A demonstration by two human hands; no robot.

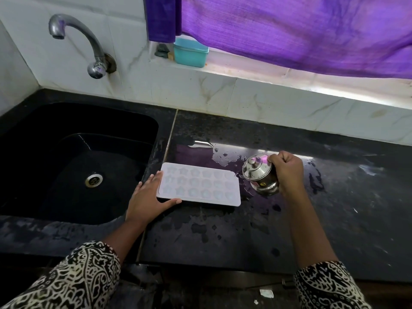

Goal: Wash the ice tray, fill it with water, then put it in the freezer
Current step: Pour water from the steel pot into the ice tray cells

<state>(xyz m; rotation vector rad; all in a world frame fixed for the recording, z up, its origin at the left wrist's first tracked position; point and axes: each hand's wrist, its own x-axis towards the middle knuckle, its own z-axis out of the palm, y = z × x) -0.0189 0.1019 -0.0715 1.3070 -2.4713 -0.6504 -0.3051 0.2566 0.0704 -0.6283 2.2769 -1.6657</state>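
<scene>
A pale lilac ice tray (200, 185) with star-shaped cells lies flat on the black counter just right of the sink. My left hand (148, 197) rests against its left end, fingers straight along the far side and thumb along the near edge. My right hand (286, 170) grips a small steel pot (260, 175), tilted with its mouth toward the tray's right end. Whether the cells hold water I cannot tell.
A black sink (73, 161) with a steel drain (93, 179) lies to the left, under a wall tap (89, 41). Puddles of water (225, 157) spread on the counter (334, 208) behind the tray. A teal box (190, 52) sits on the sill under a purple curtain (289, 30).
</scene>
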